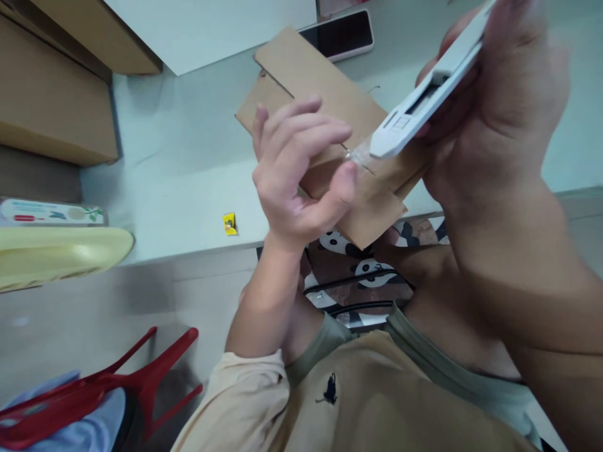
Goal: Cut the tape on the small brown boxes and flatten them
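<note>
My right hand is closed around a long white plastic tool with a tapered end and a dark slot; its exact kind is unclear. The tool's end points down and left, over a brown cardboard box. A clear, shiny scrap, like tape or film, shows at that end. My left hand is beside it, fingers spread and thumb apart, in front of the box. The scrap lies close to my left thumb and forefinger; whether they touch it I cannot tell. Part of the box is hidden behind both hands.
A phone lies behind the box on the pale tabletop. A small yellow wrapped item sits near the front edge. Larger cartons and a pale yellow object are at left. A red chair stands below.
</note>
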